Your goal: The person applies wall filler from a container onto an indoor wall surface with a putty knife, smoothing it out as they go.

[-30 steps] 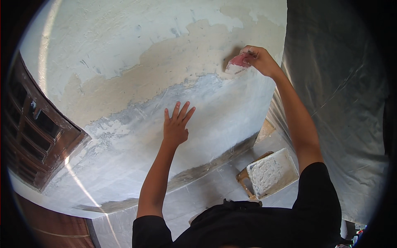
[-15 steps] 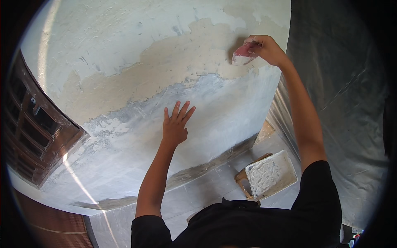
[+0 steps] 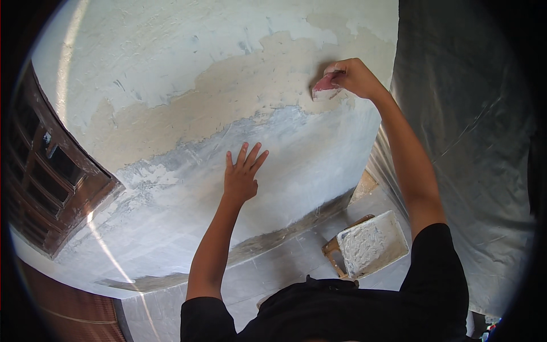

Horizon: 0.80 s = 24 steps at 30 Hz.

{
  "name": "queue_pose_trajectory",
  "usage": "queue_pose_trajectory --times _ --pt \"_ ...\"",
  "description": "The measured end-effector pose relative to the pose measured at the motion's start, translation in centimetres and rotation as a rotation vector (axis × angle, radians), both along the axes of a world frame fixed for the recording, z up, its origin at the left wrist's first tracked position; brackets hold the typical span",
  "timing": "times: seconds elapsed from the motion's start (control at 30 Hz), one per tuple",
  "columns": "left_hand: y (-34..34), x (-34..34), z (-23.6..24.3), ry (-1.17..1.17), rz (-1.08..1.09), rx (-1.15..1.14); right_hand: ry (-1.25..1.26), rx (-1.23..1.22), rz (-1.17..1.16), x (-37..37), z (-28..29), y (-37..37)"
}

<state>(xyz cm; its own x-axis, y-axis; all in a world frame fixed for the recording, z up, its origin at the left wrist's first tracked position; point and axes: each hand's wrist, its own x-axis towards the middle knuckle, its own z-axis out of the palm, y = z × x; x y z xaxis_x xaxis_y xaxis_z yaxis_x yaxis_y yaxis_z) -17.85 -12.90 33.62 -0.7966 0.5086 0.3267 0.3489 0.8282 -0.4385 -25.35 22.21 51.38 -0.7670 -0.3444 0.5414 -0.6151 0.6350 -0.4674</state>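
Observation:
My right hand (image 3: 354, 78) grips a red putty scraper (image 3: 326, 86) smeared with white paste. Its edge is at the wall (image 3: 239, 80), over the bare beige band near the right edge. Lower on the wall, my left hand (image 3: 243, 176) lies flat with fingers spread on the whitish-grey coated part, holding nothing. Between the pale upper coat and the grey-white lower coat runs the uneven beige strip. Down at the right, a rectangular tub (image 3: 373, 244) holds thick white paste.
The tub rests on a small wooden stool (image 3: 335, 249) on grey floor tiles (image 3: 273, 259). A dark wooden window or shutter frame (image 3: 62, 165) borders the wall at left. Translucent plastic sheeting (image 3: 467, 148) hangs along the right. A reddish-brown surface (image 3: 74, 305) shows at lower left.
My right hand has moved the scraper a little down and to the left along the wall. My left hand stays in nearly the same place.

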Motion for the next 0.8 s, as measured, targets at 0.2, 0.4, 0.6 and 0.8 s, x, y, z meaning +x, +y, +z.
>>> queue_pose_trajectory --times 0.2,0.4,0.6,0.8 --pt "-0.1 0.0 -0.1 -0.032 -0.02 0.037 0.031 -0.318 -0.003 0.1 1.9 2.1" --pt "-0.1 0.2 -0.3 0.016 -0.056 0.109 -0.125 -0.064 0.058 -0.8 0.5 1.9" --pt "0.1 -0.1 -0.7 0.063 -0.065 0.098 -0.045 -0.359 0.007 -1.4 1.4 3.7" --pt "-0.2 0.0 0.0 -0.007 -0.108 0.128 -0.26 -0.236 0.115 -0.9 -0.4 3.4"
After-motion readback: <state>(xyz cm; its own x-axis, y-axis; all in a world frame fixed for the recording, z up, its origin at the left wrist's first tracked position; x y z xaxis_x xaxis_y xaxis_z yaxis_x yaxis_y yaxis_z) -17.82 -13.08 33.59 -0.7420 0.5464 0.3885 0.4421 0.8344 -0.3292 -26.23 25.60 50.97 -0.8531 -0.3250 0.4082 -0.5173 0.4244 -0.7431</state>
